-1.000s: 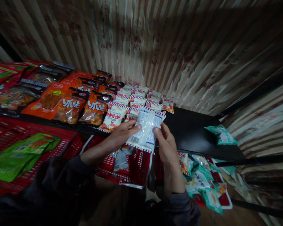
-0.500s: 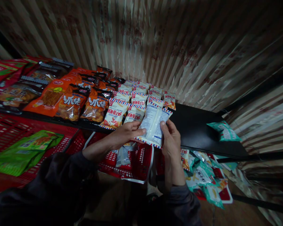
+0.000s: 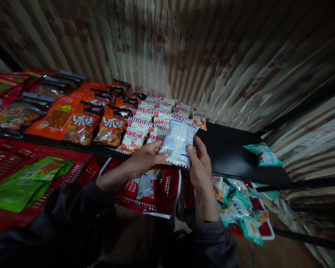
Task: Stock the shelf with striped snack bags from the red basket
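A white snack bag (image 3: 179, 141) with a red and blue striped edge shows its printed back. My left hand (image 3: 149, 158) grips its lower left corner, thumb on top. On its right edge my right hand (image 3: 200, 162) is closed, thumb over the front. Behind and left of it, rows of matching white bags (image 3: 134, 136) lie face up on a black shelf (image 3: 229, 149). Orange and black bags (image 3: 111, 124) lie beside them to the left. A teal bag (image 3: 265, 155) sits alone near the shelf's right end.
Below the shelf stand a red basket (image 3: 167, 193) with a few packets, a left red basket (image 3: 83, 163) holding green bags (image 3: 30, 182), and another at the right heaped with teal bags (image 3: 238, 206). A striped curtain (image 3: 167, 48) hangs behind the shelf.
The held bag has moved slightly up and left and tilted a little, with both hands still on it. The whole view has shifted slightly.
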A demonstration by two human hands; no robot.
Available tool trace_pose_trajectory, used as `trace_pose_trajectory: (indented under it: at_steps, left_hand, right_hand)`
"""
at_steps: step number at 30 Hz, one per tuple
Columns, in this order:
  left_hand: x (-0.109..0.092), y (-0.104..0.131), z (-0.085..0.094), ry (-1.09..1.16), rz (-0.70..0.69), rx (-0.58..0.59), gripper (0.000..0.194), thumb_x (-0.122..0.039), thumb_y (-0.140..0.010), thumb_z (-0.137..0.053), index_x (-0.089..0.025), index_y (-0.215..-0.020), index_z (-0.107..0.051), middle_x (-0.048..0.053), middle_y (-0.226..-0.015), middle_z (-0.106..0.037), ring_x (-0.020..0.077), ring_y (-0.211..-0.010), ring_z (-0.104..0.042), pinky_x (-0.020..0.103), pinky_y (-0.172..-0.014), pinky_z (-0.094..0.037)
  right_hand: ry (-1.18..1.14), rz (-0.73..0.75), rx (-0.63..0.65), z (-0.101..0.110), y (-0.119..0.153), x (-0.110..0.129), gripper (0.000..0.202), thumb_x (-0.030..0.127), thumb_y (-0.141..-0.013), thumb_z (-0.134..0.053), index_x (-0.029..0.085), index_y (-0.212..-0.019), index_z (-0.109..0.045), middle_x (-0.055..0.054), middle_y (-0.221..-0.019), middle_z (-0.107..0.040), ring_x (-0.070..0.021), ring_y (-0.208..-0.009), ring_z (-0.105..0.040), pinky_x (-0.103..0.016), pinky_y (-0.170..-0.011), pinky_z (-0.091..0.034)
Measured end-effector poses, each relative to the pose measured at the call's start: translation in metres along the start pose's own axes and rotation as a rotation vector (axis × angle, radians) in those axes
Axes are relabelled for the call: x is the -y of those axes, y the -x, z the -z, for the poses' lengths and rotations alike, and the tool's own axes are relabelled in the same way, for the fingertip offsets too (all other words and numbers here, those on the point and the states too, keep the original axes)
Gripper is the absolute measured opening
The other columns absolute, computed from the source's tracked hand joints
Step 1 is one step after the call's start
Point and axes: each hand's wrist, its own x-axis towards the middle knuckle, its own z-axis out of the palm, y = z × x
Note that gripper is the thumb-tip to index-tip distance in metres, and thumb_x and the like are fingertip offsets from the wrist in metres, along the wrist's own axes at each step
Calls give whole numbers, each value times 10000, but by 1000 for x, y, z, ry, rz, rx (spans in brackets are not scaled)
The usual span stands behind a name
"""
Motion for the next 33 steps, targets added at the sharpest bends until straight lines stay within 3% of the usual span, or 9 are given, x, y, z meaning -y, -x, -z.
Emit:
trace_pose_trajectory:
  at_steps: [5,14,26,33]
  left_hand:
    - [-5,-3,-2,20,-40,-120,326,-186,-787,-663,-130,-1106,-618,102,-1145,-685,220,-1043,-642,381,-899,-532]
    - [-3,-8,-1,-7,-59,-184,254,-211,-811,-609,-161,-1056,-646,77,-1093,-703,214,-1024,-652,386,-900,-527]
    - [-1,-12,-7,47,-50,-239,203,-195,-770,-640,-166,-970,-659,67,-1025,-713,210,-977,-664,356,-865,-541]
    - [-1,-14,-17,65,-80,-215,245,-263,-770,-678,-159,-990,-645,82,-1061,-697,229,-1010,-649,386,-892,-539]
  right_hand:
    - [63,45,160,0,5,1,871,319,-664,-807,280,-1418,-373,-73,-1263,-635,-217,-1119,-617,-410,-999,-473]
    - [45,46,262,1,5,1,874,248,-684,-781,302,-1441,-347,-46,-1387,-551,-230,-1256,-530,-445,-1089,-399]
    - [36,52,258,4,4,0,734,190,-703,-717,277,-1376,-435,-38,-1371,-565,-235,-1238,-541,-452,-1101,-378]
    - [71,53,244,9,1,2,771,238,-716,-721,250,-1412,-389,-63,-1381,-557,-245,-1253,-534,-448,-1101,-382]
